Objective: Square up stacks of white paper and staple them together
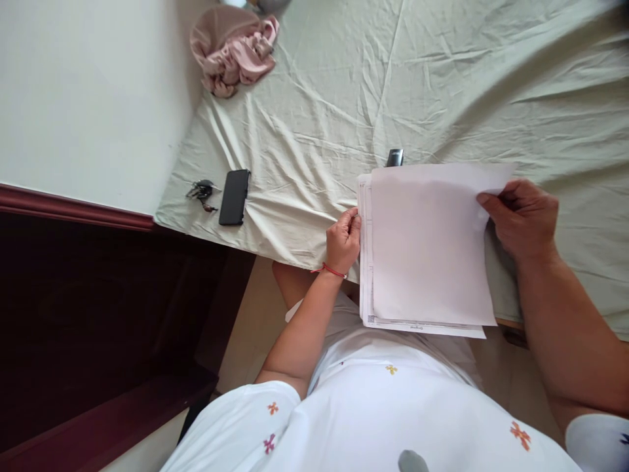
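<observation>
A stack of paper sheets (366, 262) hangs over the table's front edge, above my lap. Its left edge is pinched by my left hand (343, 241), which wears a red string at the wrist. On top lies a blank white sheet (427, 249), shifted slightly to the right of the printed pages below. My right hand (528, 216) grips this top sheet near its upper right corner, thumb on the upper face; the paper bends there. The fingers under the paper are hidden on both sides.
Pale green cloth (319, 131) with wrinkles covers the table. A black phone (234, 197) and a bunch of keys (201, 191) lie at the left edge. A small dark device (395, 157) shows behind the papers. Crumpled pink fabric (233, 52) sits near the wall (88, 92).
</observation>
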### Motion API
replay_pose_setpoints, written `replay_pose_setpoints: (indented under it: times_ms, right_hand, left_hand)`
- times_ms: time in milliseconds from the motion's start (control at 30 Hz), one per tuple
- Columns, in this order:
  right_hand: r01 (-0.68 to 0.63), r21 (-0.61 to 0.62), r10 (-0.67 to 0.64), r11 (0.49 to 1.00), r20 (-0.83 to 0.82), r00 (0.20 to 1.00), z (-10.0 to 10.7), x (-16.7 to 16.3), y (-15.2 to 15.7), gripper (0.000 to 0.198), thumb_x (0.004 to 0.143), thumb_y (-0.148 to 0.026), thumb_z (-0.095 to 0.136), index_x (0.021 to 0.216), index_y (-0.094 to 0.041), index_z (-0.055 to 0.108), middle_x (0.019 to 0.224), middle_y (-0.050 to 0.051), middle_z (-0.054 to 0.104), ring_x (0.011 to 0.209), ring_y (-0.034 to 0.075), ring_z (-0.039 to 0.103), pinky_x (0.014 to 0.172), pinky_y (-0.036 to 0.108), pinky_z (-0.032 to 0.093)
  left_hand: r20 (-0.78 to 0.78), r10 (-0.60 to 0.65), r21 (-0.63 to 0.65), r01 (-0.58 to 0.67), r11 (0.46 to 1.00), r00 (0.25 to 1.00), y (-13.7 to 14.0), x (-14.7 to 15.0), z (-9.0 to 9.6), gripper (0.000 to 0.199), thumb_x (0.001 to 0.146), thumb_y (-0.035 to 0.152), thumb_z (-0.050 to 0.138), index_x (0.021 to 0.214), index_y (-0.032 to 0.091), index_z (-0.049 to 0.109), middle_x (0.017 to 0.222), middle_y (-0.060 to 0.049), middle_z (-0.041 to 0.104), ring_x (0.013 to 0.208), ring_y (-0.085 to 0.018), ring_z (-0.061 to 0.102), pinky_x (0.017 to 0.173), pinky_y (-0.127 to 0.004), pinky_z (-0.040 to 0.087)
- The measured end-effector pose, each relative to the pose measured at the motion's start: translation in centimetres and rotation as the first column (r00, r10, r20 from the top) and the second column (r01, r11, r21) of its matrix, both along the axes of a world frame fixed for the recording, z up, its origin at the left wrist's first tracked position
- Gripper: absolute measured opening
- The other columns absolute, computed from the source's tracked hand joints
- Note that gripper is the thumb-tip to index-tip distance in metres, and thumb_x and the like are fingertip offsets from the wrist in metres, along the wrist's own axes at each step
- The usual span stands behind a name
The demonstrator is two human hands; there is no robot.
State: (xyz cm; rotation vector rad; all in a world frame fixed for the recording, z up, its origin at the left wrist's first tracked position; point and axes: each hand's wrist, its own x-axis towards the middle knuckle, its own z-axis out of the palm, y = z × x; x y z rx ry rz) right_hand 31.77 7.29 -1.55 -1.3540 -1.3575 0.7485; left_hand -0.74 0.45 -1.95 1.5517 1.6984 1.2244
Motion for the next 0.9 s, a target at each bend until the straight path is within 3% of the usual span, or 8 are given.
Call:
replay_pose_setpoints:
  times_ms: [100, 200, 333, 633, 900]
  right_hand:
    - [-0.012, 0.015, 0.012, 1.000, -0.020, 1.000, -0.3, 0.1, 0.1, 0.017, 0.070, -0.030, 0.081, 0.080, -0.022, 0.069, 0.070, -0.005, 0.065, 0.064, 0.011, 0.054, 0.065, 0.028, 0.043]
    - [-0.008, 0.016, 0.009, 1.000, -0.031, 0.999, -0.3, 0.1, 0.1, 0.018, 0.070, -0.029, 0.081, 0.080, -0.022, 0.068, 0.069, -0.006, 0.064, 0.064, 0.011, 0.054, 0.066, 0.028, 0.043]
    - [-0.006, 0.019, 0.006, 1.000, -0.049, 0.999, -0.1, -0.1, 0.0, 0.018, 0.070, -0.030, 0.081, 0.079, -0.023, 0.067, 0.069, -0.006, 0.062, 0.063, 0.011, 0.053, 0.065, 0.029, 0.042]
    - [0.039, 0.046, -0.033, 0.998, -0.114, 0.993, 0.2, -0.4, 0.0, 0.017, 0.068, -0.029, 0.082, 0.075, -0.023, 0.069, 0.066, -0.006, 0.059, 0.060, 0.010, 0.048, 0.062, 0.029, 0.039]
    - [0.014, 0.007, -0.012, 1.000, -0.173, 0.985, 0.5, -0.9, -0.4, 0.021, 0.069, -0.033, 0.084, 0.073, -0.022, 0.066, 0.058, -0.007, 0.054, 0.050, 0.008, 0.042, 0.049, 0.027, 0.030]
  left_hand:
    - [-0.010, -0.006, 0.003, 0.006, 1.000, 1.000, 0.0, 0.1, 0.3, 0.042, 0.101, 0.051, 0.053, 0.118, 0.018, 0.073, 0.100, -0.009, 0.080, 0.086, -0.020, 0.073, 0.079, -0.031, 0.054]
    - [-0.024, -0.015, 0.002, 0.015, 1.000, 1.000, 0.0, 0.3, 0.6, 0.039, 0.101, 0.052, 0.053, 0.108, 0.019, 0.072, 0.086, -0.005, 0.077, 0.074, -0.017, 0.068, 0.072, -0.028, 0.050]
    - [-0.062, 0.000, 0.007, 0.000, 1.000, 0.998, 0.0, 0.4, 0.8, 0.039, 0.099, 0.056, 0.053, 0.090, 0.021, 0.066, 0.063, 0.003, 0.059, 0.058, -0.012, 0.054, 0.061, -0.025, 0.040]
    - [-0.052, 0.005, -0.007, -0.006, 1.000, 0.999, 0.0, 0.4, 1.2, 0.042, 0.098, 0.060, 0.051, 0.082, 0.022, 0.060, 0.061, 0.004, 0.051, 0.058, -0.013, 0.049, 0.061, -0.026, 0.037]
    - [-0.020, -0.003, -0.027, 0.003, 1.000, 1.000, -0.1, 0.5, 1.4, 0.042, 0.099, 0.059, 0.051, 0.082, 0.022, 0.060, 0.060, 0.004, 0.048, 0.058, -0.012, 0.048, 0.061, -0.026, 0.036]
